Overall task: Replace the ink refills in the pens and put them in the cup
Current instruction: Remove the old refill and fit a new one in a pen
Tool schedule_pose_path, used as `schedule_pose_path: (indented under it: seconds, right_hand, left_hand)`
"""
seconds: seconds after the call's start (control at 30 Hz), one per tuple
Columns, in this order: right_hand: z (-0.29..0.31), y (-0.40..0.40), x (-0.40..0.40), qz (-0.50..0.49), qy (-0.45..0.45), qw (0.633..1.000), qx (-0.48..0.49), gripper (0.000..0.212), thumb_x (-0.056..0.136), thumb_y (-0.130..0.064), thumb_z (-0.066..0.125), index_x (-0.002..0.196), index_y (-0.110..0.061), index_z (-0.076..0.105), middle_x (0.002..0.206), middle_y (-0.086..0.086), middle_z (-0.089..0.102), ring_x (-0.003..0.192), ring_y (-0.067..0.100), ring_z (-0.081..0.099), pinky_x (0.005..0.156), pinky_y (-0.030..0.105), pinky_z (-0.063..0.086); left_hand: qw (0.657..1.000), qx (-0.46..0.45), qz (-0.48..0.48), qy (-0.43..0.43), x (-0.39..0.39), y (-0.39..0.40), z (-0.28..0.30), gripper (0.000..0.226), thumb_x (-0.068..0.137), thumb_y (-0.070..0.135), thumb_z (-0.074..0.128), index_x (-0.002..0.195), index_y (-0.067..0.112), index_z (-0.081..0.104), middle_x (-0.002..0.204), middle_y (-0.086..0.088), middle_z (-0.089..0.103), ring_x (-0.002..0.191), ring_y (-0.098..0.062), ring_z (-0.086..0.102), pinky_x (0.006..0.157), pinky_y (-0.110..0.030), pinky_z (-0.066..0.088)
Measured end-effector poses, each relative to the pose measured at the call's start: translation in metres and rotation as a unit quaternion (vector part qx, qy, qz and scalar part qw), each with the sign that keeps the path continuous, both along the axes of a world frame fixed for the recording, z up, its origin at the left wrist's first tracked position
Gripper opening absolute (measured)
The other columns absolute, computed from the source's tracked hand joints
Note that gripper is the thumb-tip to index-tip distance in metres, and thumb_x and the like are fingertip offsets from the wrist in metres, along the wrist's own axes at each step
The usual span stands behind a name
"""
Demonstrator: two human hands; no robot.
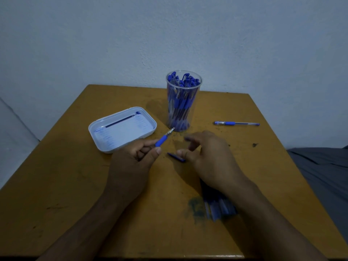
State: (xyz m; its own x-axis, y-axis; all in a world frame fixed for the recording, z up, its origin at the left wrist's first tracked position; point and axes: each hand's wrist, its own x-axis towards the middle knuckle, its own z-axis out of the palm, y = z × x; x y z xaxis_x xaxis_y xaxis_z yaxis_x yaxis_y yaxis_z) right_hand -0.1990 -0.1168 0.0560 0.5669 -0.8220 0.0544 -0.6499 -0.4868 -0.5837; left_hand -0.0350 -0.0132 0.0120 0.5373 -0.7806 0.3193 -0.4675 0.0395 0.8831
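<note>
Nearest the viewer, on the brown counter (75,185), a bundle of blue ink refills (219,208) lies partly hidden under the right forearm, beside a dark ink smudge (195,206). Further in, the left hand (131,161) has its grip curled round a pen (164,138), whose blue sleeve and bare metal tip stick out and point up and away toward the cup. Across from it the right hand (209,153) hovers with its grip loose and half open, fingers blurred, holding nothing; a blue pen cap (176,157) lies on the counter just at its thumb. Beyond the left hand sits a white tray (150,119) with a single refill (120,121) lying slantwise in it. Behind that a clear cup (182,99) stands upright, packed with blue pens. Off to the right of the cup, well apart, one capped pen (236,123) lies flat on the counter. Past the right edge, grey cloth (323,166) shows.
</note>
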Motion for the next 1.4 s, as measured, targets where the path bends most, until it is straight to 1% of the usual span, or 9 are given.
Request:
schedule_pose_path:
  seconds: [0.1, 0.23, 0.3, 0.4, 0.53, 0.7, 0.97, 1.17, 1.4]
  right_hand:
    - [-0.006, 0.007, 0.008, 0.023, 0.148, 0.986, -0.080, 0.037, 0.096, -0.051, 0.058, 0.121, -0.024, 0.067, 0.115, -0.003, 0.048, 0.094, 0.016, 0.057, 0.080, 0.034, 0.053]
    - [-0.010, 0.009, 0.014, 0.044, 0.161, 0.980, -0.105, 0.020, 0.099, -0.038, 0.058, 0.112, -0.024, 0.064, 0.114, -0.003, 0.049, 0.088, 0.015, 0.055, 0.075, 0.034, 0.053]
    - [-0.009, 0.007, 0.012, 0.042, 0.099, 0.991, -0.086, 0.011, 0.097, -0.032, 0.063, 0.106, -0.024, 0.062, 0.105, -0.005, 0.057, 0.086, 0.011, 0.056, 0.075, 0.030, 0.053]
    - [-0.009, 0.001, 0.006, 0.008, -0.078, 0.997, -0.009, 0.007, 0.090, -0.023, 0.075, 0.093, -0.025, 0.068, 0.082, -0.008, 0.064, 0.071, 0.002, 0.057, 0.062, 0.014, 0.045]
    - [-0.001, -0.005, -0.004, -0.005, -0.266, 0.954, 0.141, 0.010, 0.092, -0.012, 0.072, 0.096, -0.021, 0.072, 0.084, 0.009, 0.071, 0.056, 0.005, 0.055, 0.051, 0.022, 0.047]
    - [0.002, -0.005, -0.010, -0.038, -0.391, 0.895, 0.211, 0.021, 0.095, -0.003, 0.066, 0.114, -0.009, 0.061, 0.080, 0.008, 0.076, 0.064, 0.021, 0.068, 0.049, 0.035, 0.057]
    - [0.001, -0.006, -0.013, -0.029, -0.397, 0.891, 0.216, 0.008, 0.094, -0.001, 0.066, 0.100, -0.003, 0.061, 0.085, 0.016, 0.075, 0.075, 0.031, 0.074, 0.060, 0.041, 0.062]
    - [-0.001, -0.001, -0.011, -0.006, -0.378, 0.898, 0.224, 0.010, 0.093, 0.001, 0.066, 0.102, -0.003, 0.063, 0.083, 0.017, 0.075, 0.076, 0.032, 0.075, 0.060, 0.043, 0.062]
    - [-0.005, 0.001, -0.009, -0.013, -0.384, 0.894, 0.232, 0.009, 0.093, 0.000, 0.067, 0.100, -0.002, 0.063, 0.082, 0.018, 0.075, 0.075, 0.033, 0.075, 0.062, 0.046, 0.062]
  left_hand:
    - [1.000, 0.001, 0.012, 0.005, 0.001, -0.001, -0.002, 0.023, 0.094, 0.021, 0.067, 0.116, 0.021, 0.072, 0.082, 0.009, 0.073, 0.080, -0.010, 0.068, 0.071, -0.017, 0.054]
    - [1.000, 0.000, -0.001, -0.003, -0.002, -0.001, -0.001, 0.022, 0.093, 0.018, 0.067, 0.114, 0.026, 0.071, 0.082, 0.009, 0.073, 0.081, -0.010, 0.068, 0.071, -0.015, 0.054]
    - [1.000, 0.000, -0.007, -0.007, -0.002, 0.000, -0.001, 0.023, 0.093, 0.018, 0.068, 0.114, 0.025, 0.071, 0.084, 0.011, 0.073, 0.081, -0.006, 0.067, 0.070, -0.011, 0.052]
    - [1.000, 0.004, -0.020, -0.013, -0.001, 0.000, -0.001, 0.024, 0.092, 0.019, 0.068, 0.115, 0.027, 0.071, 0.087, 0.014, 0.073, 0.083, -0.004, 0.067, 0.070, -0.010, 0.050]
    - [0.999, -0.001, -0.040, -0.009, -0.001, 0.001, -0.001, 0.025, 0.091, 0.018, 0.070, 0.110, 0.033, 0.070, 0.084, 0.017, 0.072, 0.079, -0.001, 0.066, 0.067, -0.009, 0.048]
    - [0.997, 0.013, -0.056, -0.047, -0.003, 0.001, -0.001, 0.028, 0.091, 0.018, 0.071, 0.114, 0.033, 0.071, 0.083, 0.016, 0.069, 0.079, -0.001, 0.063, 0.065, -0.009, 0.046]
    - [0.995, 0.022, -0.069, -0.068, -0.001, -0.001, -0.005, 0.029, 0.090, 0.021, 0.071, 0.117, 0.034, 0.071, 0.081, 0.022, 0.064, 0.075, -0.005, 0.060, 0.061, -0.009, 0.041]
    - [0.994, 0.013, -0.094, -0.046, 0.000, -0.001, -0.008, 0.033, 0.086, 0.043, 0.063, 0.119, 0.040, 0.068, 0.072, 0.003, 0.061, 0.068, -0.015, 0.057, 0.060, -0.025, 0.044]
    - [0.993, 0.016, -0.111, -0.042, 0.005, -0.002, -0.010, 0.032, 0.091, 0.042, 0.063, 0.122, 0.037, 0.069, 0.074, -0.003, 0.062, 0.071, -0.020, 0.060, 0.064, -0.034, 0.047]
